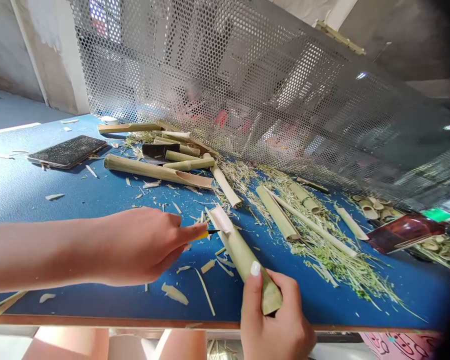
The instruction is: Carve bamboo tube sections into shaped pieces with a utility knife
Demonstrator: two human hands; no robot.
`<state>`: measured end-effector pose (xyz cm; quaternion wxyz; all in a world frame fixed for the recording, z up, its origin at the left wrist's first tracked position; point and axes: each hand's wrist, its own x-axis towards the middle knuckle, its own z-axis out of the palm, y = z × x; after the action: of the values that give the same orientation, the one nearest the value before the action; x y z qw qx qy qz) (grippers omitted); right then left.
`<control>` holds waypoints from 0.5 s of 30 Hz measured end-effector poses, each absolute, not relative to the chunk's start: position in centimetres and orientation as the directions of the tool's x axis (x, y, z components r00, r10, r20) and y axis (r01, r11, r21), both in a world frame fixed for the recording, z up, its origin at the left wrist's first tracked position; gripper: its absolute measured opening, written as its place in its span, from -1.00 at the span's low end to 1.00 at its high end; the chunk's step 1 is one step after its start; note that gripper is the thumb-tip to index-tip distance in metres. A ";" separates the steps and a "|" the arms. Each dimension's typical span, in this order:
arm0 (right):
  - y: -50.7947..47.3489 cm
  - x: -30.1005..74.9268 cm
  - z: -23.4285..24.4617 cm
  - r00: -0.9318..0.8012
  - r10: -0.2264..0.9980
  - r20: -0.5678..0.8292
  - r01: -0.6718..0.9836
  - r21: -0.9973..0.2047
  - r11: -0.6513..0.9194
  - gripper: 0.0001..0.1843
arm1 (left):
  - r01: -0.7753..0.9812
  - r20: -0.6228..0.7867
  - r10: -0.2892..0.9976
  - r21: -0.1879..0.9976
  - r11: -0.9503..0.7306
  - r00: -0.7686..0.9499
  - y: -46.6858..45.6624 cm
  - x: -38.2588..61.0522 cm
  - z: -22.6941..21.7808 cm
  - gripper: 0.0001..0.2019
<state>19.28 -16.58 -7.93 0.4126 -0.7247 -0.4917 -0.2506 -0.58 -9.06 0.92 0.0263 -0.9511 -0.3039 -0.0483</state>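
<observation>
My left hand [153,245] reaches in from the left, fingers closed around a knife with a yellow handle [200,236]. Its thin dark blade touches, or nearly touches, the pale cut-open part of a green bamboo tube [243,250]. My right hand [273,310] grips the near end of that tube, thumb on top and fingers round the far side. The tube slants away from me just over the table's front edge. Shavings and slivers [175,294] lie beside it on the blue tabletop [127,302].
A phone [68,151] lies at the left. Cut bamboo pieces [155,172] and a dark broad blade [159,151] lie behind my hands. Shredded greenery [345,260] spreads rightward to a reddish-brown glossy object [405,232]. A perforated metal panel [247,85] borders the back.
</observation>
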 end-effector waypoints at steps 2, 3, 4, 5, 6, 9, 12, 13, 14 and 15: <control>-16.6 19.3 -7.9 0.388 0.507 0.769 0.921 -0.348 -0.177 -0.62 | 0.573 0.069 0.569 -0.067 -0.817 0.820 -8.8 -0.5 0.4 -0.57; -16.6 19.2 -7.9 0.393 0.510 0.765 0.919 -0.350 -0.182 -0.61 | 0.569 0.067 0.565 -0.099 -0.817 0.823 -8.7 -0.5 0.2 -0.54; -16.7 19.1 -7.8 0.400 0.514 0.759 0.916 -0.355 -0.189 -0.60 | 0.562 0.066 0.558 -0.135 -0.816 0.827 -8.5 -0.5 -0.1 -0.50; -16.7 19.0 -7.8 0.406 0.518 0.753 0.913 -0.360 -0.193 -0.60 | 0.552 0.065 0.550 -0.176 -0.815 0.833 -8.4 -0.5 -0.3 -0.46; -16.8 18.9 -7.7 0.412 0.522 0.747 0.910 -0.365 -0.195 -0.59 | 0.539 0.060 0.541 -0.221 -0.813 0.839 -8.2 -0.5 -0.4 -0.41; -16.7 18.8 -7.6 0.407 0.528 0.745 0.912 -0.366 -0.187 -0.59 | 0.496 0.028 0.521 -0.354 -0.793 0.853 -8.1 -0.4 -0.4 -0.32; -16.5 18.9 -7.5 0.386 0.530 0.755 0.921 -0.353 -0.168 -0.61 | 0.455 0.030 0.495 -0.447 -0.770 0.868 -7.8 -0.2 -0.5 -0.29; -16.5 18.9 -7.5 0.378 0.534 0.756 0.923 -0.350 -0.158 -0.61 | 0.439 0.035 0.479 -0.462 -0.771 0.877 -7.5 -0.3 -0.6 -0.29; -16.6 19.0 -7.4 0.371 0.539 0.756 0.925 -0.350 -0.147 -0.61 | 0.429 0.041 0.467 -0.473 -0.770 0.884 -7.1 -0.4 -0.8 -0.30; -16.8 19.0 -7.3 0.371 0.541 0.755 0.924 -0.357 -0.135 -0.61 | 0.437 0.052 0.476 -0.492 -0.753 0.878 -6.5 -0.7 -1.0 -0.31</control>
<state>19.00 -16.80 -7.33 0.4137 -0.7170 -0.5110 -0.2315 -0.72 -6.54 -0.96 0.2529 -0.9354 -0.2441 0.0383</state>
